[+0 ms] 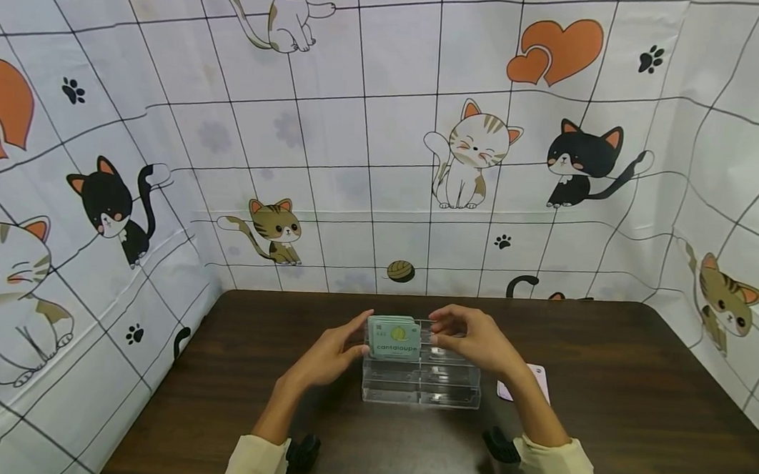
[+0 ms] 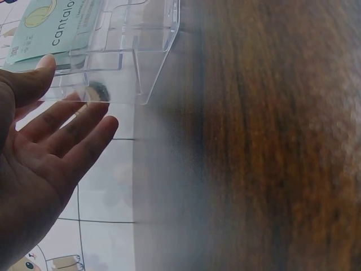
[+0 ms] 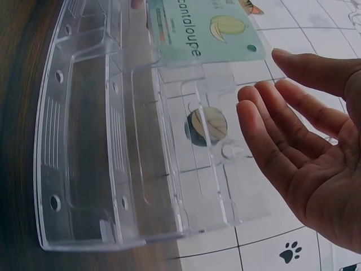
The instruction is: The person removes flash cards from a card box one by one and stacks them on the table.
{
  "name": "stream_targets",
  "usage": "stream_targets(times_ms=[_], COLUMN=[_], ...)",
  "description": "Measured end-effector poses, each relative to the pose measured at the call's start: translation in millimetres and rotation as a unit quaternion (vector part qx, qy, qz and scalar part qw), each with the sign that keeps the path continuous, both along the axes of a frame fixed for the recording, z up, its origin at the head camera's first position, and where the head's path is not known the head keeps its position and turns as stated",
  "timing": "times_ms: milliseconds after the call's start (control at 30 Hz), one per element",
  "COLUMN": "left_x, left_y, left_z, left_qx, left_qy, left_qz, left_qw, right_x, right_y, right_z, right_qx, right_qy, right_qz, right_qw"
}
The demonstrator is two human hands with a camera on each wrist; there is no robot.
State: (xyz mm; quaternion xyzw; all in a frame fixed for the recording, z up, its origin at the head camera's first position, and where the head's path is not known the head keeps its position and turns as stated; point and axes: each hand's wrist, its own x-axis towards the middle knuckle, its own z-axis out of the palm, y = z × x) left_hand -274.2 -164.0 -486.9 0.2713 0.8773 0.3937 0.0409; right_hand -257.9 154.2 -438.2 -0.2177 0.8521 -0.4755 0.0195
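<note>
Both hands, left hand (image 1: pixel 335 353) and right hand (image 1: pixel 477 340), are hovering open beside the cards (image 1: pixel 394 338): light, slick, bendable; pinching their side edges looks safest.

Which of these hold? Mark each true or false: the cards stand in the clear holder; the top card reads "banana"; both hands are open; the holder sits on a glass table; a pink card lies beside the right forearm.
1. The cards stand in the clear holder: true.
2. Top card reads "banana": false, it reads "cantaloupe".
3. The left hand and right hand are open: true.
4. Glass table: false, the table is dark wood.
5. A pink card lies beside the right forearm: true.
</note>
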Motion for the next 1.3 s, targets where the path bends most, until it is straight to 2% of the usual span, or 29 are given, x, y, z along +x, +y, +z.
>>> stream_targets(times_ms=[167,467,733,1300], left_x=[-1.4,-1.3,-1.6,-1.9], left_y=[0.4,3.2,3.7,-0.5], left_z=[-1.5,-2.0,-3.1,-2.9], left_qx=[0.001,0.005,0.002,0.001], left_qy=[0.000,-0.008,-0.012,-0.009], left_qz=[-0.002,-0.001,0.005,0.002], left_qw=[1.0000,1.0000,0.9999,1.0000], right_x=[-0.8,-2.2,-2.8,-1.7], right_y=[-5.1,-13.8,-20.6,-35.1], right_z=[-0.2,-3.6,-6.9,-8.2], right_qx=[0.009,-0.001,0.004,0.002], right_qy=[0.013,0.007,0.023,0.017], right_qz=[0.001,-0.008,-0.029,-0.072], right_qw=[1.000,1.000,0.999,0.997])
